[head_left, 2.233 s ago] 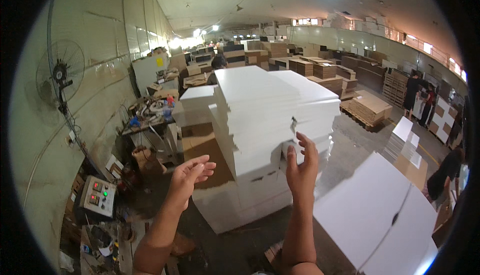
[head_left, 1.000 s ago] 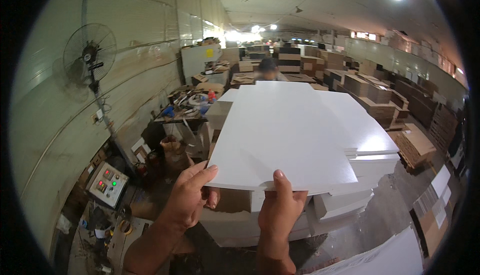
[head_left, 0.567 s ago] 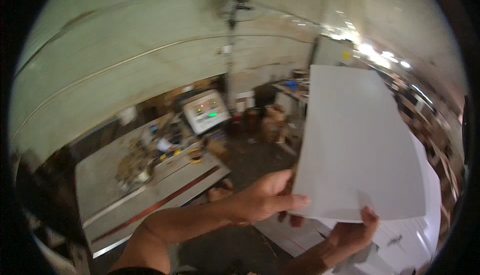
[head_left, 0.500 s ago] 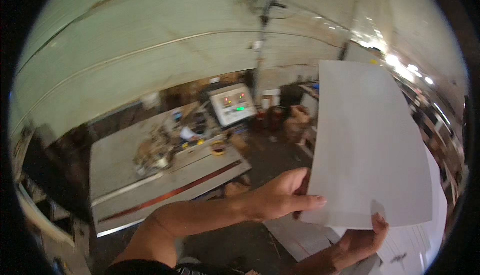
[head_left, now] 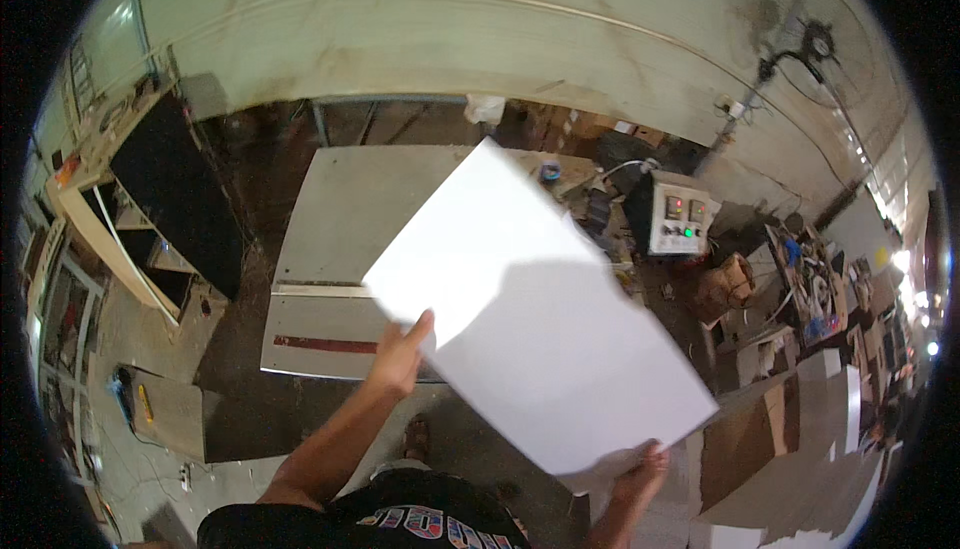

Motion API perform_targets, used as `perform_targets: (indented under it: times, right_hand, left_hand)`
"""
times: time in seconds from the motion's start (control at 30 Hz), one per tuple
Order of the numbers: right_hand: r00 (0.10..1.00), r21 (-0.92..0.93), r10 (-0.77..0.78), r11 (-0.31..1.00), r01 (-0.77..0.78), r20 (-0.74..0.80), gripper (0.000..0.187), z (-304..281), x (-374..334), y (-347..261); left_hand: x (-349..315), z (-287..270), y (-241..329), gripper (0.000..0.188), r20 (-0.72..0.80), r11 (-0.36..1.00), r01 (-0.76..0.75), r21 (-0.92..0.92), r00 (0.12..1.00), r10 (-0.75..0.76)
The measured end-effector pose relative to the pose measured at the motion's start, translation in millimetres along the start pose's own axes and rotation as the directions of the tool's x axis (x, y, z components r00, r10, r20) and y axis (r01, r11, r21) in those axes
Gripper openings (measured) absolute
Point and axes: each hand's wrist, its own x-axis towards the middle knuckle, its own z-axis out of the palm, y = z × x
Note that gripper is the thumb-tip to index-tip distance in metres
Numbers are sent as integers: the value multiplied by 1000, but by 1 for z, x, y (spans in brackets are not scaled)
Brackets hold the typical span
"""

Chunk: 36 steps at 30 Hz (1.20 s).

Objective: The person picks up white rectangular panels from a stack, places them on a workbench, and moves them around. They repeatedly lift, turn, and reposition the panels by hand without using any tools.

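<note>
A large white rectangular panel (head_left: 560,349) is held up slantwise in front of me, its upper end above the grey worktable (head_left: 350,194). My left hand (head_left: 400,357) is closed on the panel's left edge, with the thumb over the top face. At the near right corner, my right hand (head_left: 642,474) grips the lower edge, its fingertips showing at the rim. A shadow covers much of the panel, while its upper left part is brightly lit. The panel hides the right part of the worktable, where a dark red strip (head_left: 325,345) runs along the near side.
Beyond the worktable's right end stands a control box (head_left: 680,214) with lit displays. A fan (head_left: 818,41) stands at the back right. Stacked boards (head_left: 800,449) lie at the lower right, and a wooden cabinet frame (head_left: 120,239) with a black panel is at the left.
My view has turned left. The panel has swung from the right toward the worktable and now slants up to the left. Both hands still hold it, the left now farther along its edge.
</note>
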Motion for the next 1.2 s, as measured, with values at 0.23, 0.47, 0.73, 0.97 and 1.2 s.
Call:
perform_targets:
  times: [0.23, 0.47, 0.73, 0.97, 1.2]
  right_hand:
    - [868, 61, 476, 871, -488, 145, 34, 83, -35, 217]
    - [813, -261, 576, 801, -539, 85, 52, 109, -7, 312]
    - [947, -487, 288, 853, -186, 143, 59, 133, 22, 362]
    - [973, -622, 201, 778, -89, 112, 75, 147, 4, 358]
    - [900, -724, 402, 670, -164, 168, 73, 152, 2, 334]
  left_hand:
    - [17, -252, -107, 53, -248, 985, 172, -21, 953, -172]
    - [64, -302, -110, 51, -139, 869, 381, 317, 925, -354]
    - [82, -283, -93, 38, -36, 835, 316, 451, 941, -336]
    - [131, -324, -68, 50, -94, 198, -56, 979, 735, 672]
    - [146, -339, -66, 73, -44, 75, -11, 997, 717, 696]
